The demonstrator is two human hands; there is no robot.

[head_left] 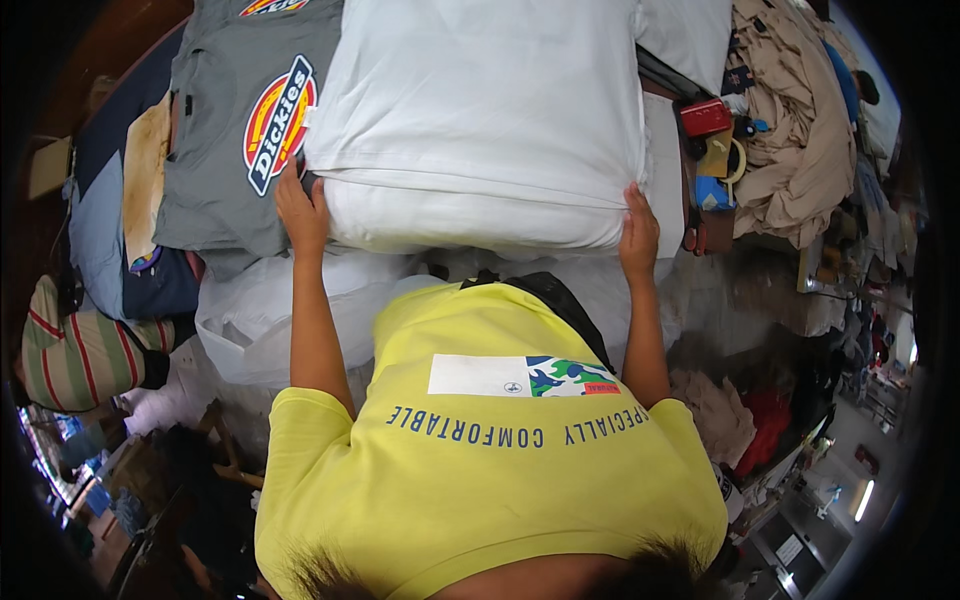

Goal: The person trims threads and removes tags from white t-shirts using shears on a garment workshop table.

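Nearest is your own yellow T-shirt [480, 480], with a printed patch on its front. Before your body, there is a clear plastic bag [260, 315], crumpled, to the left side below the desk's load. Your two arms are stretched forward, one at each side of the white cloth [480, 120], which lies flat in front of you, its near edge thick and rounded.

Your left hand [302, 212] is at the left near corner of this cloth; the thumb stands apart from the fingers, so the hand is loose. Your right hand [640, 235] touches the right near corner with bent fingers, but I cannot tell if it pinches the cloth or only rests there.

To the left of the white cloth lies a grey T-shirt [205, 190] with a colourful print. On the right, farther, are a red box [705, 117], a roll of tape [737, 160] and a heap of beige clothes [800, 140].
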